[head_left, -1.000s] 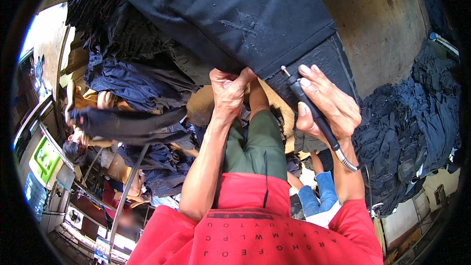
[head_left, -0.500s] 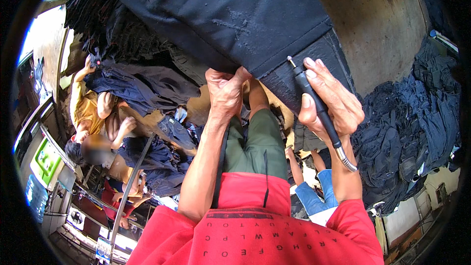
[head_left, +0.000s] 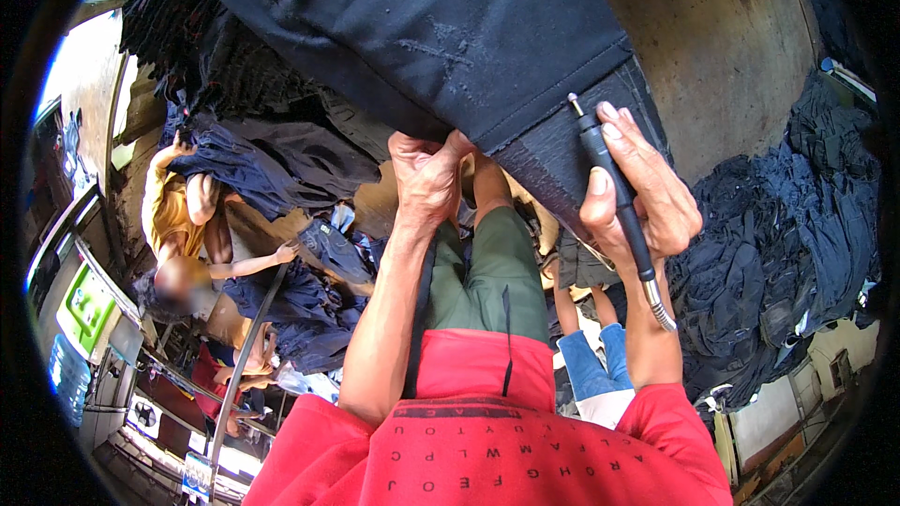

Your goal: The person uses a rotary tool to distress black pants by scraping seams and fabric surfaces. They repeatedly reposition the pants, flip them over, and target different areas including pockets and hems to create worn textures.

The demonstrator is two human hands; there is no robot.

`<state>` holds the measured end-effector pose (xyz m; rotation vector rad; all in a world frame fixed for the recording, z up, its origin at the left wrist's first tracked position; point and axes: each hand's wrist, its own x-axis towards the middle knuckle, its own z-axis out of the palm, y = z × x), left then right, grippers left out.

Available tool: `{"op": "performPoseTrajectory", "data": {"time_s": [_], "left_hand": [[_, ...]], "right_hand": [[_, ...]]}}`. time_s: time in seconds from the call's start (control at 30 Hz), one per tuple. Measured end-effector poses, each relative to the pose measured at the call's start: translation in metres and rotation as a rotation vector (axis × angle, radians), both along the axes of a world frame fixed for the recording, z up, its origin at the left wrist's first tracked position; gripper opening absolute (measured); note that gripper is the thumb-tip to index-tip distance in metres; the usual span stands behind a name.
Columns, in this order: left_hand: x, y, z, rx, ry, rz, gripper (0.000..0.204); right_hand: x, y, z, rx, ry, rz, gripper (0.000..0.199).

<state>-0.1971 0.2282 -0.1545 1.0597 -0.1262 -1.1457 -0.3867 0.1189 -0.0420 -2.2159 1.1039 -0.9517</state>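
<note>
My left hand [head_left: 429,178] is clenched on the lower edge of the dark denim garment [head_left: 441,33], bunching the cloth in a fist. My right hand [head_left: 647,192] is wrapped around a slim black rotary tool [head_left: 614,192], thumb along its shaft, its metal tip resting at the hem band of the denim just beside my fingers. Compared with a second ago, the tool has tilted more upright and its tip has crept up onto the hem, while the left fist has barely shifted; I judge that I am now set on the hem's edge rather than the leg below it.

Nearest to me are my red shirt [head_left: 497,440] and green trousers [head_left: 487,272]. The denim hangs above and ahead, stretched between both hands. To the right, a heap of dark blue jeans [head_left: 797,225] lies against the bare concrete floor [head_left: 722,47]. To the left and farther off, a person in a yellow top [head_left: 173,206], who has moved since, bends over more jeans, with a green-screened machine [head_left: 84,305] at the far left edge.
</note>
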Motion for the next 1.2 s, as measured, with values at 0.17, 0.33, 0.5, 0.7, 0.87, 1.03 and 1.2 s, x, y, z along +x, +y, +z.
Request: {"op": "performPoseTrajectory", "data": {"time_s": [0.17,0.33,0.5,0.7,0.87,1.03,1.2], "left_hand": [[0.0,-0.001,0.003,0.047,-0.02,0.003,0.03],[0.0,-0.002,0.003,0.125,-0.03,-0.006,0.022],[0.002,-0.009,-0.006,0.148,-0.061,-0.033,0.015],[-0.002,-0.01,-0.005,0.098,-0.05,-0.02,0.014],[-0.004,-0.01,-0.003,0.104,-0.044,-0.016,0.015],[-0.002,-0.009,-0.005,0.075,-0.034,-0.014,0.014],[0.0,-0.005,-0.008,0.093,-0.072,-0.022,0.013]], "right_hand": [[-0.001,0.002,0.0,0.003,0.025,-0.028,0.033],[-0.001,0.003,-0.003,-0.015,-0.047,0.063,0.033],[0.001,0.006,0.007,0.05,-0.041,0.234,0.027],[0.007,0.006,0.008,0.072,-0.032,0.291,0.027],[0.005,0.007,0.006,0.058,-0.024,0.281,0.028],[0.005,0.007,0.005,0.057,-0.037,0.235,0.028],[0.008,0.006,0.004,0.049,-0.037,0.255,0.028]]}}
